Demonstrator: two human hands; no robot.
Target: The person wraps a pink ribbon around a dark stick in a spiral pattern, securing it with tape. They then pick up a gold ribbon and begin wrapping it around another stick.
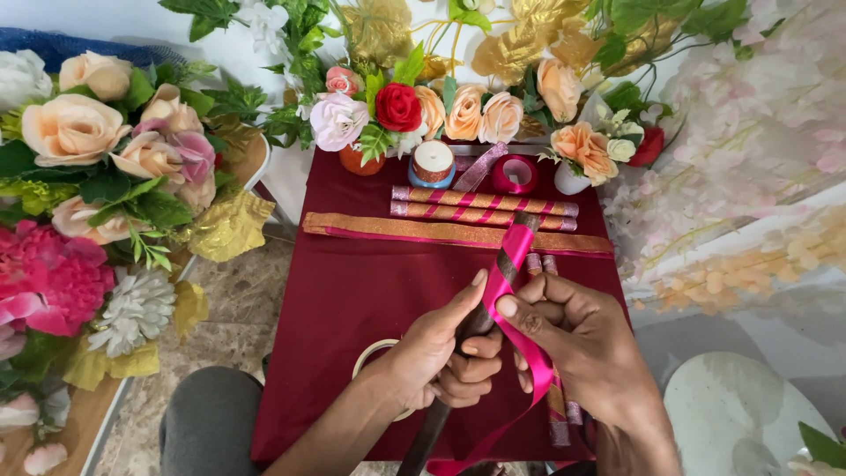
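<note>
Left hand (441, 357) fisted round dark stick (493, 295) mid-shaft over table (344, 291). Right hand (577, 344) pinches pink ribbon (520, 339) onto it. Ribbon likely light, limp, slippery: keep thumb pressure. Stick looks stiff; grip below wrap.

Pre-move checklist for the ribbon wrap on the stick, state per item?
1. Left hand grips the dark wooden stick: ok.
2. Right hand pinches the pink satin ribbon against the stick: ok.
3. Ribbon taut between the hands: cannot tell.
4. Ribbon tail hangs free below: ok.
5. Finished pink-and-gold wrapped sticks lie apart on the maroon cloth: ok.
6. Pink ribbon spool upright near the flowers: ok.
</note>
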